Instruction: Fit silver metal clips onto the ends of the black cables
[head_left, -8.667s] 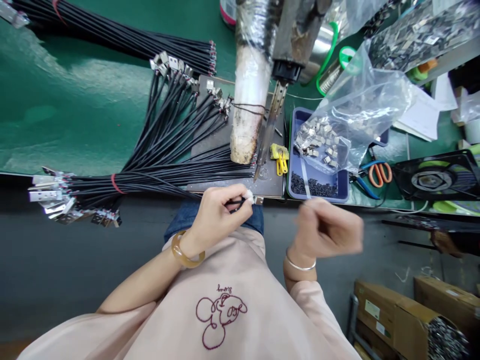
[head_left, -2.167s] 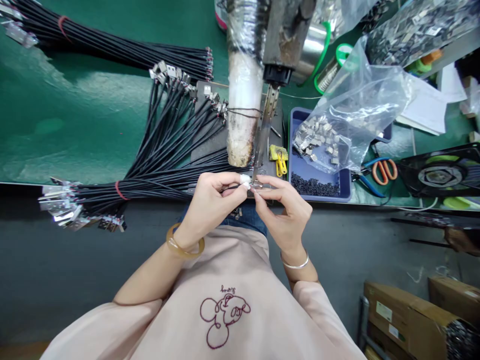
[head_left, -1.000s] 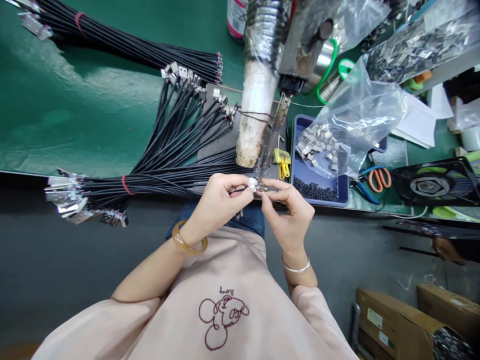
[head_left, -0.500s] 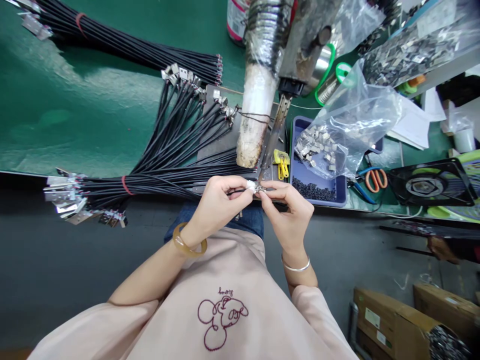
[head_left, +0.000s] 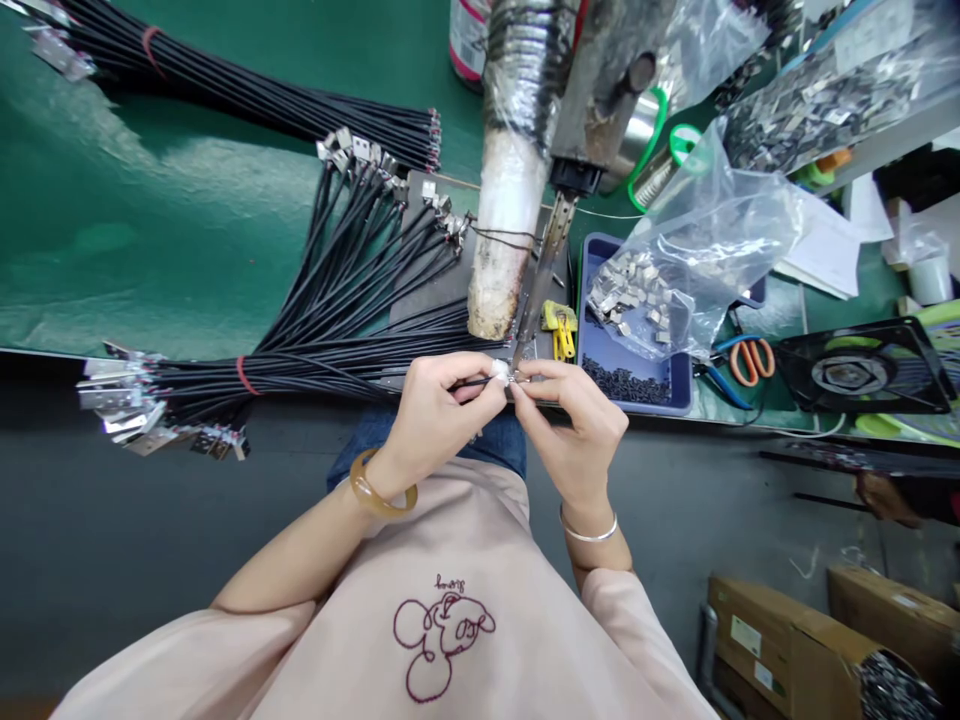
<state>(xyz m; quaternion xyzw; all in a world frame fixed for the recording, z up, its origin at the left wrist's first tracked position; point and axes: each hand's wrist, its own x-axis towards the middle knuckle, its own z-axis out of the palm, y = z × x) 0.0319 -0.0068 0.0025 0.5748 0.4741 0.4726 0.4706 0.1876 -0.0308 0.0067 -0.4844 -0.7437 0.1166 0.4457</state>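
Note:
My left hand (head_left: 435, 415) pinches the end of a thin black cable (head_left: 474, 381), its fingertip wrapped in white tape. My right hand (head_left: 577, 425) pinches a small metal clip (head_left: 519, 377) against that cable end. Both meet at the bench edge, right under the tip of a soldering iron (head_left: 534, 300) that slants down from a wrapped holder (head_left: 510, 180). A bundle of black cables (head_left: 330, 300) with metal clips on their ends fans out to the left, bound by a red band.
A blue tray (head_left: 679, 385) holds small black parts and a plastic bag of metal clips (head_left: 675, 270). Yellow clippers (head_left: 561, 325), orange-handled scissors (head_left: 750, 355), a small fan (head_left: 862, 370) and cardboard boxes (head_left: 787, 630) lie to the right. A second cable bundle (head_left: 262, 95) rests at the back.
My right hand came from the right, blurred and apart, and joined the left at the cable end. Over the last second both hands stay pinched together under the iron tip, shifting only slightly.

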